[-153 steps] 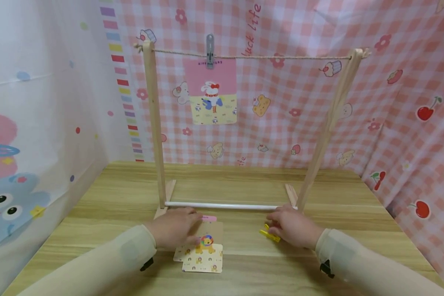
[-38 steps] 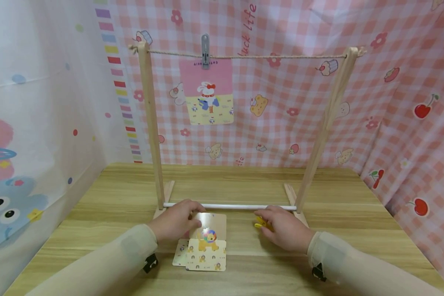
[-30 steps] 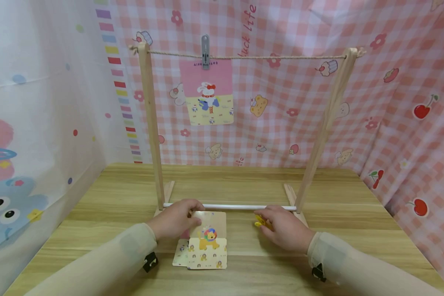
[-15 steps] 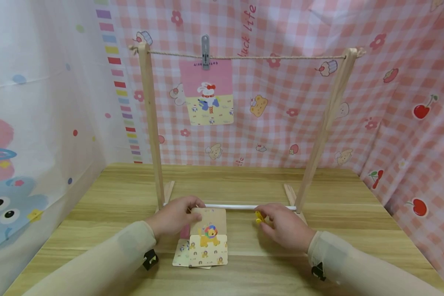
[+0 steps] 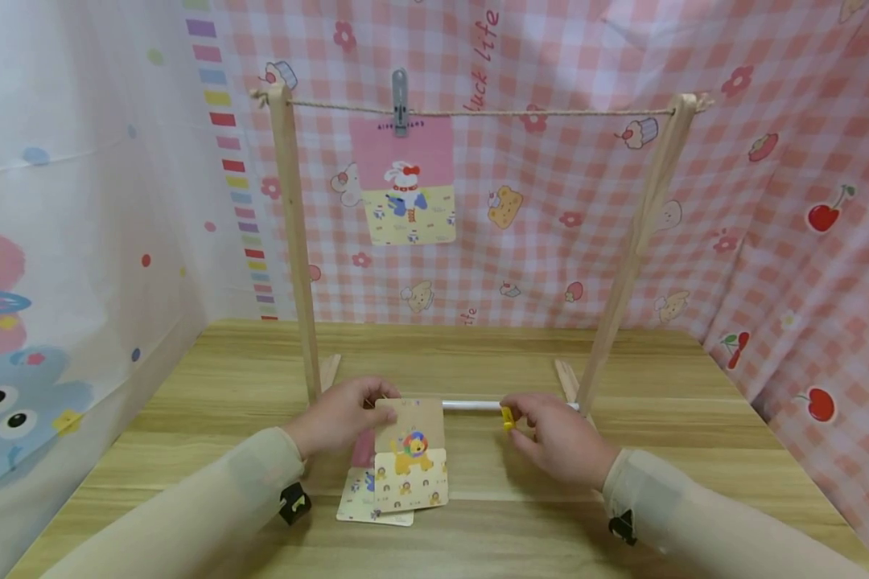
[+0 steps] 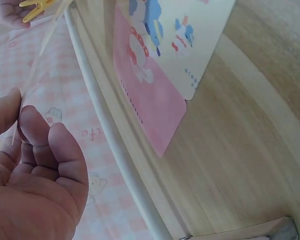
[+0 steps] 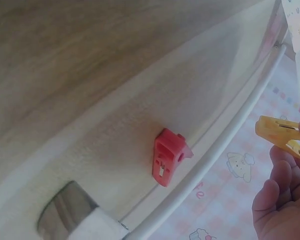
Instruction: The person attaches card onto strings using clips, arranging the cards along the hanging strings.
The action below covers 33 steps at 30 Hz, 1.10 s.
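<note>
While the wooden table (image 5: 188, 402) carries everything, the largest item on it is the wooden drying frame (image 5: 293, 241), two uprights joined by a twine line (image 5: 550, 112) on top and a white rod (image 5: 471, 405) at the base. At the line's 10 o'clock end a grey clip (image 5: 400, 88) holds a pink rabbit card (image 5: 409, 181), which hangs free of the table.

At 6 o'clock from the rod, the left hand (image 5: 336, 418) pinches the top edge of a lion card (image 5: 409, 462), tilting it up off the card stack (image 5: 365, 503); thumb and curled fingers grip the edge, which suits lifting it clear of the stack. A pink card (image 6: 150, 95) lies flat beneath.

The right hand (image 5: 558, 438), at 3 o'clock from the lion card, pinches a yellow clothespin (image 5: 508, 417) between thumb and fingertips, just above the rod.

A red clip (image 7: 169, 156) lies on the table beside the rod. The rod and uprights stand between the hands and the line.
</note>
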Motion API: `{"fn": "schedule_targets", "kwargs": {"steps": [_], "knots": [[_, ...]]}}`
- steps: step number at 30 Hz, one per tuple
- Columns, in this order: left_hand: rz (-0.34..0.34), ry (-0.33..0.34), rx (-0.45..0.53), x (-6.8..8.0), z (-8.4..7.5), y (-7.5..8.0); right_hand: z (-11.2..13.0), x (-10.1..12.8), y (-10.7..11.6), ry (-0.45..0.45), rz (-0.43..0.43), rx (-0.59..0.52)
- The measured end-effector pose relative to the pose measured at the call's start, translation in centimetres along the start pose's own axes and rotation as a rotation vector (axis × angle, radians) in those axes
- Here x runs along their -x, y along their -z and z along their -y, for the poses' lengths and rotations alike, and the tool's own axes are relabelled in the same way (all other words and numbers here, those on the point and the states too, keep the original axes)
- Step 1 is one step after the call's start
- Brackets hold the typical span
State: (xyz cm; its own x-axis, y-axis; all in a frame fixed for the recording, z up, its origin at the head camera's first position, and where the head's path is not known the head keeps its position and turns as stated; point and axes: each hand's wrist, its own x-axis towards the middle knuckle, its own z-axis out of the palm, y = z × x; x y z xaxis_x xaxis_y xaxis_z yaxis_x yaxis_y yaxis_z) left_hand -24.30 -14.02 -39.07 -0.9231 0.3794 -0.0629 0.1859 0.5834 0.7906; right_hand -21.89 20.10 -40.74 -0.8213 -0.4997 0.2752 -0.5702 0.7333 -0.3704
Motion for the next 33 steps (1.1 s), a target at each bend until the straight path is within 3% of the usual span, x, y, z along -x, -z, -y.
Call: {"fn": "schedule_targets", "kwargs": {"steps": [13,33], "knots": [[-0.022,-0.012,0.004,-0.1,0.0,0.3,0.2,-0.2,0.6,0.003,-0.049,-0.026],[-0.048,-0.047,0.046,-0.2,-1.9,1.2,1.1,-1.0,2.3,-0.031,-0.103,-0.062]]}}
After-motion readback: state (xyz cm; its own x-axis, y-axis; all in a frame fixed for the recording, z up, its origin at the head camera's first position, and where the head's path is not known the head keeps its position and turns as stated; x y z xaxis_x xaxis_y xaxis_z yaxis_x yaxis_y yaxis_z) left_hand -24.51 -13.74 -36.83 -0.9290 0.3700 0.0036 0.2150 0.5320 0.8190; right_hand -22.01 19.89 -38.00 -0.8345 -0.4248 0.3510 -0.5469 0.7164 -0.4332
